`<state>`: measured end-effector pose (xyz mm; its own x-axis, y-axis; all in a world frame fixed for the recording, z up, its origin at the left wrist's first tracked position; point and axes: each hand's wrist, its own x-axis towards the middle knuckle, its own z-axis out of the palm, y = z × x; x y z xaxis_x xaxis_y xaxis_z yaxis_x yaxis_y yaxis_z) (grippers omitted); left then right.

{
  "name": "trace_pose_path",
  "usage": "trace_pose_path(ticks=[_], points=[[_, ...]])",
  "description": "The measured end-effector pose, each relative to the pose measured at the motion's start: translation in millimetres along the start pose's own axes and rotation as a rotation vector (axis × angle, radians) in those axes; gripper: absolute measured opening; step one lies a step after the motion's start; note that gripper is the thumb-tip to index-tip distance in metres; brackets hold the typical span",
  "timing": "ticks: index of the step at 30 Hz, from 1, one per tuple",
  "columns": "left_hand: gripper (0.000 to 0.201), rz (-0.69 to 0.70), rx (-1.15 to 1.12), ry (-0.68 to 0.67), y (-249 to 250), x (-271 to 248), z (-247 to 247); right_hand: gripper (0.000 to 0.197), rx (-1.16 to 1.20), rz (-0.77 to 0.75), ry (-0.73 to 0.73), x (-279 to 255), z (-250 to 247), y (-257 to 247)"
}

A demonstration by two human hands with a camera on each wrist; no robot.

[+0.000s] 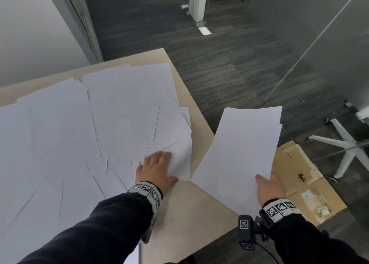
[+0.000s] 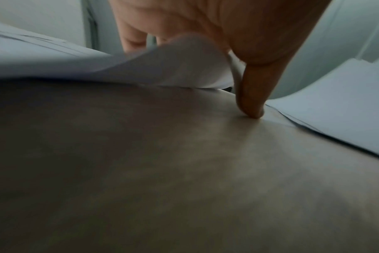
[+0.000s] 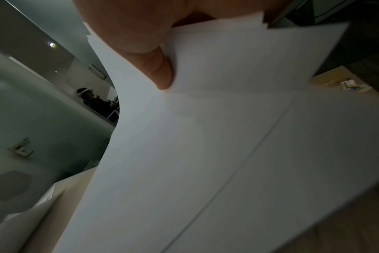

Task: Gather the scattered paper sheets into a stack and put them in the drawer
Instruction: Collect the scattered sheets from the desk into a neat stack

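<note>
**A:** Start at the fingers. What is the left hand (image 1: 155, 168) doing?

**B:** Its fingers lie fairly flat on one loose sheet (image 1: 178, 159) at the near right corner of the spread. In the left wrist view that sheet's corner bows up under the palm, and the thumb (image 2: 250, 102) is tipped down onto the bare table (image 2: 162, 171). I judge it a press-and-drag, not a full grasp.

**A:** And the right hand (image 1: 269, 187)?

**B:** It holds the gathered stack (image 1: 243, 149), thumb on top and fingers hidden below. The stack hangs past the table's right edge, curling slightly, its long axis running from about 7 o'clock up to 1 o'clock.

**A:** So which way must the sheet travel?

**B:** From the left fingers the stack sits at about 3 o'clock, just beside, with a strip of bare table between. The left hand is the nearer one to the sheet.

**A:** Counts?

**B:** Two hands, one stack; its staggered far edges show several sheets, number unclear. The scattered sheets (image 1: 79, 123) overlap too much for a true count: a dozen or more, by my guess. No drawer is in view.

**A:** Anything else?

**B:** One flattened cardboard box (image 1: 299, 175) on the floor at 4 o'clock, and one chair base (image 1: 347, 141) beyond it.
</note>
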<state>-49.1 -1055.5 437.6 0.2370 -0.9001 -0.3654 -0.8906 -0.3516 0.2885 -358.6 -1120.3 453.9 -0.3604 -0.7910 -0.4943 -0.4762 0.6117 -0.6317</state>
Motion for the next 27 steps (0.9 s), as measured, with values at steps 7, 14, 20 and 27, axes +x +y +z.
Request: trace_pose_path(ticks=[7,14,20,27], points=[[0.048,-0.097,-0.279,0.053,-11,8,-16,0.014,-0.012,-0.044,-0.053,-1,3,-6],[0.052,0.21,-0.152,-0.094,18,-17,-1,0.023,0.058,-0.129,-0.288,-23,29,-18],[0.076,0.4,0.006,-0.282,26,-35,16,0.021,0.139,-0.052,-0.361,-31,47,-22],[0.077,0.585,0.083,-0.352,31,-37,27,0.021,0.103,-0.045,-0.377,-23,52,-16]])
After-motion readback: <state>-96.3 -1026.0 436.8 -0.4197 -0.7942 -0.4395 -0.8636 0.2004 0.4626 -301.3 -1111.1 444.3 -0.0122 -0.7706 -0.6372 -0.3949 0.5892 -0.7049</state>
